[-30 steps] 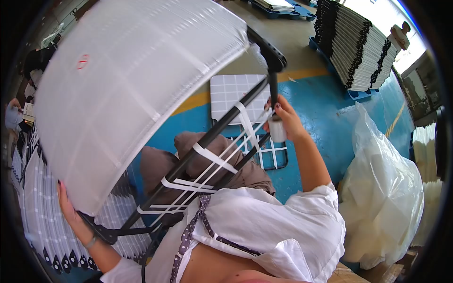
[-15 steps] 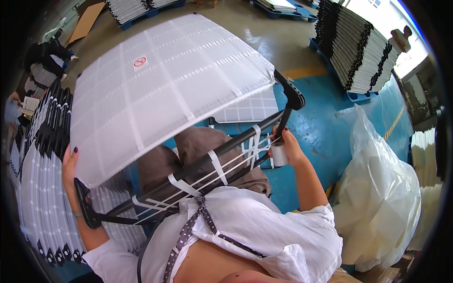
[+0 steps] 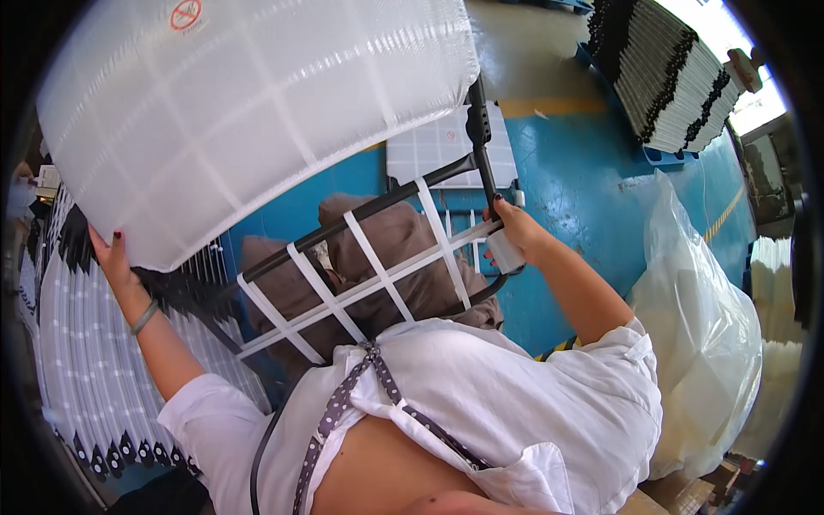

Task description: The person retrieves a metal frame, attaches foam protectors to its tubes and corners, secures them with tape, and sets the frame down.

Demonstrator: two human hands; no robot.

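A large piece with a padded white panel (image 3: 257,120) and a black tubular frame (image 3: 378,203) laced with white straps (image 3: 390,287) is held up before my body. My left hand (image 3: 112,257) grips the panel's lower left corner, thumb on its face, near the black hinge. On the right, my right hand (image 3: 513,230) is closed around the side bar of the frame, with a grey-white roll (image 3: 506,251) against the palm. The panel stands tilted away at the top, and the strapped part opens out toward my lap. Some fingers of both hands are hidden.
Folded frames are stacked at the left (image 3: 94,343) and on a blue pallet (image 3: 674,157) at the upper right. Another white panel (image 3: 429,146) lies on the blue floor ahead. A clear plastic bag (image 3: 695,343) stands at the right.
The panel has risen and shifted left in view, and the strapped frame has swung wider open, showing its crossing straps. Both hands keep their hold; my left hand has moved up and left.
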